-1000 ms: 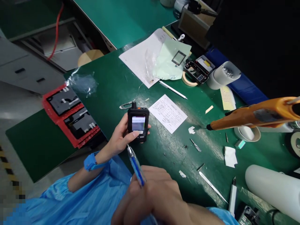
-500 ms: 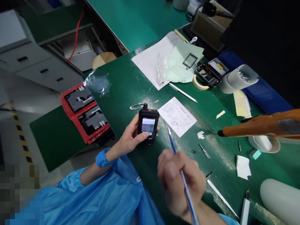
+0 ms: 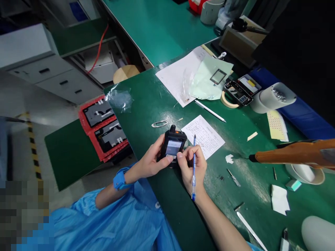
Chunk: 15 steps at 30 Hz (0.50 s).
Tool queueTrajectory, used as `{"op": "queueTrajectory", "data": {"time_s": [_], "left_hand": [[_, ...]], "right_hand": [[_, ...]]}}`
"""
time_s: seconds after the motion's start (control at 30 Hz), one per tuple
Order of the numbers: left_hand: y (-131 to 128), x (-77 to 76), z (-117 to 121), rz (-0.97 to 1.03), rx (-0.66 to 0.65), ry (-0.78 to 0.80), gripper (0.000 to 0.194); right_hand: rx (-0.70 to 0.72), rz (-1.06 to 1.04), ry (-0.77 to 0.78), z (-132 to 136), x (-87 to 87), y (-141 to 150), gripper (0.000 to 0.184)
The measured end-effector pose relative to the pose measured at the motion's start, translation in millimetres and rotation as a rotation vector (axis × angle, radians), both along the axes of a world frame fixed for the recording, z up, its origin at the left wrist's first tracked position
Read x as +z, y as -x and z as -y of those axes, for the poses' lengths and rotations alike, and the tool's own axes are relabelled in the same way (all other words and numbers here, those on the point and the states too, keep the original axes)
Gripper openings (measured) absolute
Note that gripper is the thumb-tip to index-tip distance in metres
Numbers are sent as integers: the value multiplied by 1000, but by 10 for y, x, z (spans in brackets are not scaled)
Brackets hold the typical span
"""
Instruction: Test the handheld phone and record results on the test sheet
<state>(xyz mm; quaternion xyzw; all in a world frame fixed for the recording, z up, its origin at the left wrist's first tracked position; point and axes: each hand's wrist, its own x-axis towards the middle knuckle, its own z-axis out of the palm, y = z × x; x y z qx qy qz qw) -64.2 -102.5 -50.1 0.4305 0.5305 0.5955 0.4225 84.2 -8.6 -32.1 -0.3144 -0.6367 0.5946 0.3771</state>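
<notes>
A black handheld radio (image 3: 174, 144) with a stub antenna, an orange top button and a lit screen stands in my left hand (image 3: 154, 157). My left thumb lies at the lower edge of its screen. My right hand (image 3: 193, 165) is at the radio's right side, its thumb by the lower right of the screen. A blue pen (image 3: 194, 174) is tucked in the fingers of that hand, tip pointing away from me. Beyond the pen tip lies a printed sheet (image 3: 206, 134) with a grid and handwriting. Behind the radio is a coiled thin white cable (image 3: 159, 123).
At right an orange-handled tool (image 3: 295, 152) juts in above the green table. Around it lie tweezers (image 3: 250, 228), paper scraps (image 3: 279, 199) and a white bowl (image 3: 320, 176). Farther back are a white pencil-like stylus (image 3: 210, 111), a tape roll (image 3: 228, 101) and an opened device housing (image 3: 238, 91).
My right hand has come down and away from the camera to the radio, the pen still in it. My left hand keeps hold of the radio. The view has shifted slightly.
</notes>
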Motion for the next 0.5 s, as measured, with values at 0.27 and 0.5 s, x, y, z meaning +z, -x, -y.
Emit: {"op": "queueTrajectory", "data": {"time_s": [0.27,0.5], "left_hand": [[7,19,5,-37,-24,12,60],[2,1,1,-70,-18,18,59]], "right_hand": [[3,10,17,-21,-16,11,44],[-17,53,25,-26,-27,3,44]]}}
